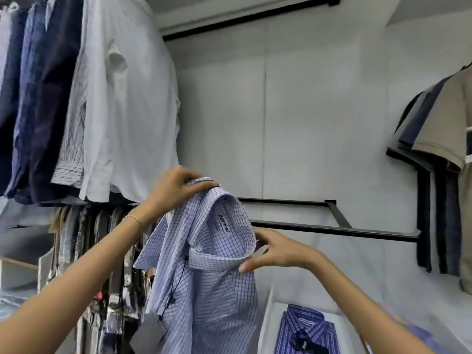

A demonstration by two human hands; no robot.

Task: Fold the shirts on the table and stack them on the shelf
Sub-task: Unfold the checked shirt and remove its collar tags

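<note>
A light blue checked shirt hangs in the air in front of me, its collar up and a label showing inside the neck. My left hand grips the top of the collar from above. My right hand pinches the collar's lower front edge on the right side. A dark string with a grey tag dangles from the shirt. A folded blue plaid shirt lies in a white shelf compartment at the lower right. The table is out of view.
White and navy shirts hang on a rail at the upper left, patterned garments below them. A bare black rail crosses the white wall behind. Beige and dark shirts hang at the right.
</note>
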